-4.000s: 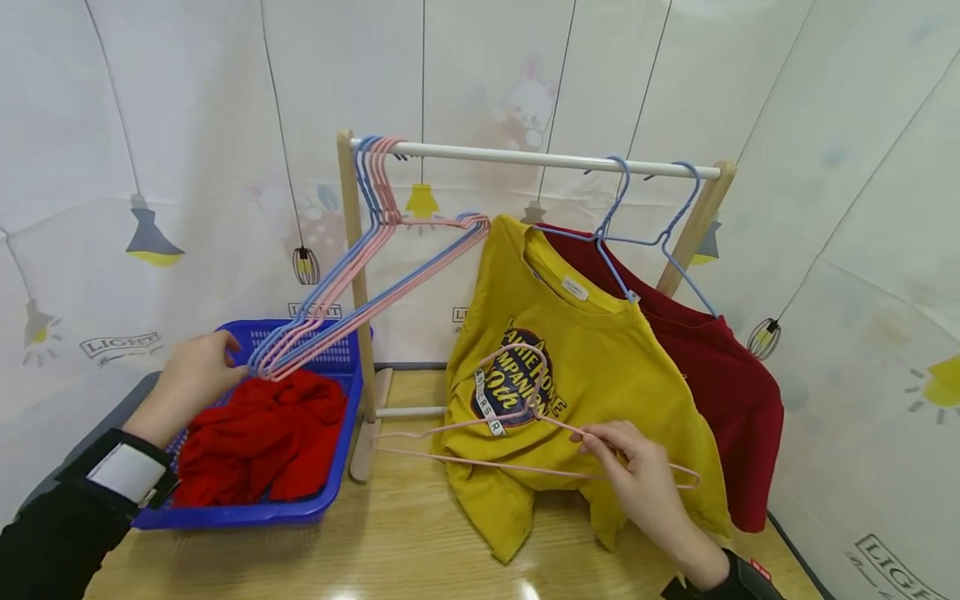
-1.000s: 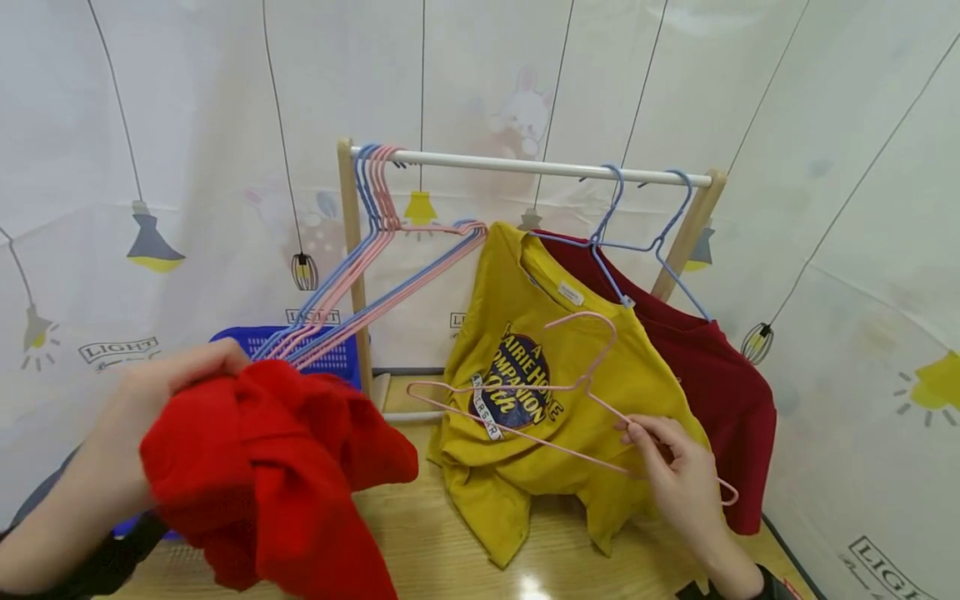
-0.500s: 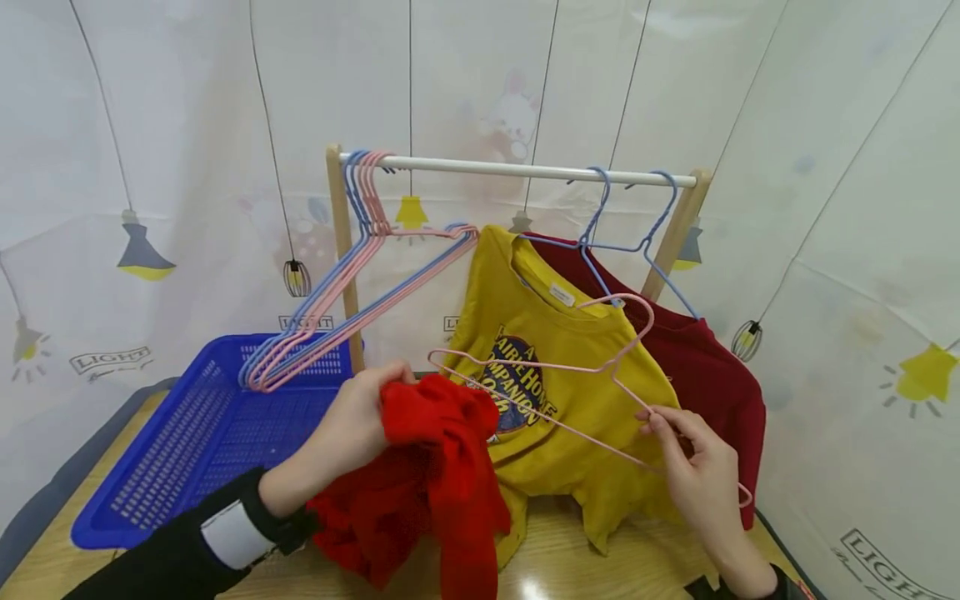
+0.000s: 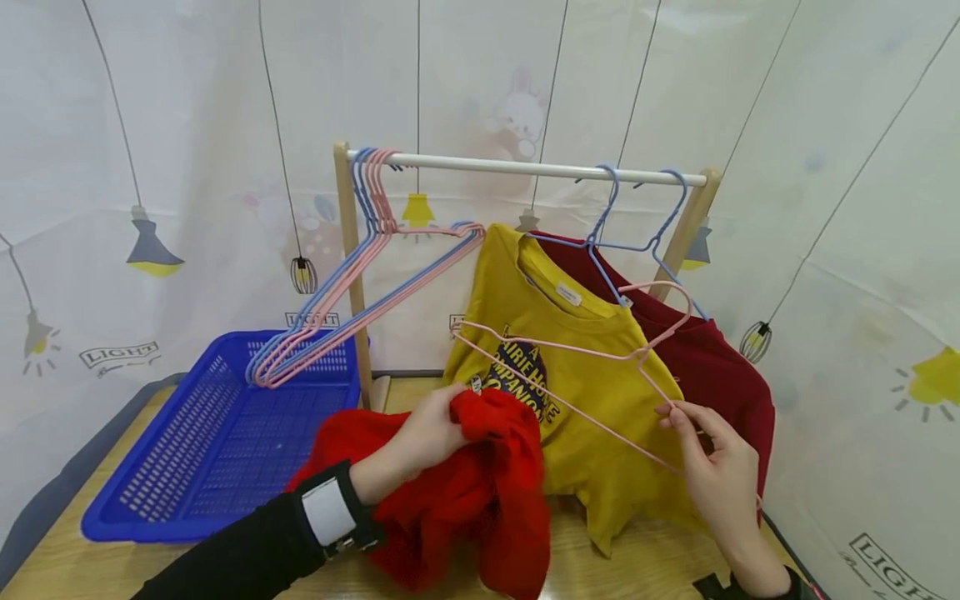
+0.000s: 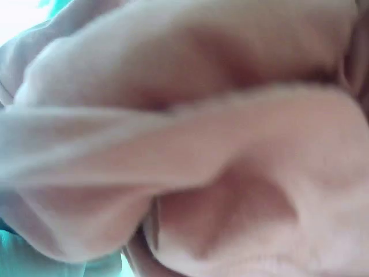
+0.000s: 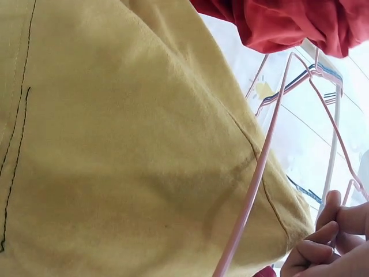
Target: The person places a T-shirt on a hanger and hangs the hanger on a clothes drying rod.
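Note:
My left hand (image 4: 427, 429) grips a bunched red garment (image 4: 495, 492) in front of the rack, its folds hanging down over the table. The garment's cloth (image 5: 190, 144) fills the left wrist view, washed out in colour. On the right, my right hand (image 4: 716, 467) pinches a pink hanger (image 4: 570, 343) between thumb and fingers by one sloping arm. The hanger is tilted, its hook at the upper right, in front of a yellow T-shirt (image 4: 600, 433). In the right wrist view the right hand's fingertips (image 6: 328, 225) show at the lower right, beside the yellow cloth.
A blue basket (image 4: 142, 467) stands on the table at left. Several blue and pink hangers (image 4: 375, 208) hang at the left of the rack's white rail (image 4: 480, 165). The yellow T-shirt and a dark red shirt (image 4: 720, 367) hang on blue hangers at right.
My left hand took the red garment out of the basket and carried it right, to in front of the yellow T-shirt. My right hand moved right and raised the pink hanger, tilting it.

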A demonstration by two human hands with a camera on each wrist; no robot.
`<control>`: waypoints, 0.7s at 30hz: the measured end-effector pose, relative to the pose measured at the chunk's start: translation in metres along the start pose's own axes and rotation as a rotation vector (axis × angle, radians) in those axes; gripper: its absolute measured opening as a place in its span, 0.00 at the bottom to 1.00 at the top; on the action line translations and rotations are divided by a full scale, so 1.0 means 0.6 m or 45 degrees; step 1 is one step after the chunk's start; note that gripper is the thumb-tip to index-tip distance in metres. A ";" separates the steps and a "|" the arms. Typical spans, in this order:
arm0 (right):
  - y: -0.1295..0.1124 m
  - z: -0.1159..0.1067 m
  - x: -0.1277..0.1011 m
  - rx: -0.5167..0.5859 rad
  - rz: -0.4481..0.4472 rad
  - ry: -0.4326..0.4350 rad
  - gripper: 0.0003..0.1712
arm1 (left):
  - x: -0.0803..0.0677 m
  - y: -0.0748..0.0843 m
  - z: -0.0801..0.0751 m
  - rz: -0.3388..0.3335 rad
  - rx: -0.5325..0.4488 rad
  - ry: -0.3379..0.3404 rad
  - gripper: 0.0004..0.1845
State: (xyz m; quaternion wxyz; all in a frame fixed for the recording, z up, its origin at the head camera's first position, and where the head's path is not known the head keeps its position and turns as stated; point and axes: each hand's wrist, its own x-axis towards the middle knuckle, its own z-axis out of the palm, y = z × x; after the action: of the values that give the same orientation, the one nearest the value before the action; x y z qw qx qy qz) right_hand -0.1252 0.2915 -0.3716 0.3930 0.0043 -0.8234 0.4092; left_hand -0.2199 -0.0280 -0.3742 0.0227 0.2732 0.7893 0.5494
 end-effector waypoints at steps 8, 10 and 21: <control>0.008 -0.002 0.003 -0.013 0.006 0.029 0.07 | -0.004 0.006 0.056 -0.052 -0.269 -0.152 0.12; 0.008 -0.002 0.004 -0.020 0.015 0.030 0.07 | -0.005 0.012 0.068 -0.025 -0.259 -0.189 0.09; 0.011 -0.003 0.007 -0.011 -0.008 0.045 0.07 | 0.035 0.016 0.084 0.019 -0.232 -0.057 0.09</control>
State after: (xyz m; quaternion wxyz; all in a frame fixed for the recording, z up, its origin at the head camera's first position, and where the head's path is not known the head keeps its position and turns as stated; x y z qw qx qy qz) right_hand -0.1293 0.2985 -0.3724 0.4088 -0.0019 -0.8182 0.4043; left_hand -0.2169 0.0271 -0.3802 0.0611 0.2882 0.7334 0.6127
